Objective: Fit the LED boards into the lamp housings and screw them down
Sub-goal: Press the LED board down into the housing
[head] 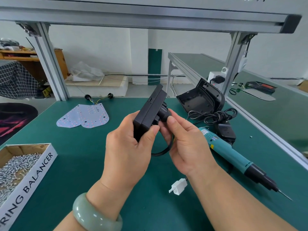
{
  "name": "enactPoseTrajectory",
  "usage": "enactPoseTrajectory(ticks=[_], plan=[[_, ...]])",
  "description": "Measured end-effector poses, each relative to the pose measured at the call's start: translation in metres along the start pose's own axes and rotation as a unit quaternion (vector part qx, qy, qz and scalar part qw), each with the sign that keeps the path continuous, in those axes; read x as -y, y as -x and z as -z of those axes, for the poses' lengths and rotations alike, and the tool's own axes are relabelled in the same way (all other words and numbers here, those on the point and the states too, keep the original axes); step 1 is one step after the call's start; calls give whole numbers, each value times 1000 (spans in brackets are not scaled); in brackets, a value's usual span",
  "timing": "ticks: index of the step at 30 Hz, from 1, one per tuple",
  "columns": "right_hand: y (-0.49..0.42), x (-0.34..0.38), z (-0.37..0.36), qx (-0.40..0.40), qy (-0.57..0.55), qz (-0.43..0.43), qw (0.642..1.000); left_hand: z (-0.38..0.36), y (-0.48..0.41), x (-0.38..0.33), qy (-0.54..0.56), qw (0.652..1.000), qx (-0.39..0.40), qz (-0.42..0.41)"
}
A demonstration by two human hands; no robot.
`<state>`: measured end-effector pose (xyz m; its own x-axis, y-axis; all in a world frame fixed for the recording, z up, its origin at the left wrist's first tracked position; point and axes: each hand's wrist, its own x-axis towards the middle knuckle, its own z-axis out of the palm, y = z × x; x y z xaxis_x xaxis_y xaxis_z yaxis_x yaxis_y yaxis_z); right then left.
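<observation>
Left hand (128,147) grips black plastic lamp housing (149,112), right hand (186,144) pinches its rear black cable plug (164,115); we judge housing prep, next fetching far-left white LED boards (85,116).

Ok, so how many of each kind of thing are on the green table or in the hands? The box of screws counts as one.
LED boards: 2
Housings: 2 (held housing, table housing)
Screwdriver: 1
Screw box: 1
White plug: 1
Black adapter with cord: 1
Total: 8
</observation>
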<state>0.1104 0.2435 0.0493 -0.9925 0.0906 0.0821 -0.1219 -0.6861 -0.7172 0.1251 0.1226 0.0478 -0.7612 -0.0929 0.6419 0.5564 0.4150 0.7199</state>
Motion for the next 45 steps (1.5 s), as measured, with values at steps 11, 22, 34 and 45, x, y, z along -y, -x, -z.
enactPoseTrajectory(ticks=[11,22,34,45], plan=[[6,9,5,40,383,250,888,3,-2,-3,23,1000,16,6],[3,18,8,48,360,248,898,0,-1,-5,66,998,8,12],[3,9,13,2,501,357,788,1,-1,-5,13,999,30,-8],[3,10,16,55,654,229,719,12,-7,2,-12,998,63,-30]])
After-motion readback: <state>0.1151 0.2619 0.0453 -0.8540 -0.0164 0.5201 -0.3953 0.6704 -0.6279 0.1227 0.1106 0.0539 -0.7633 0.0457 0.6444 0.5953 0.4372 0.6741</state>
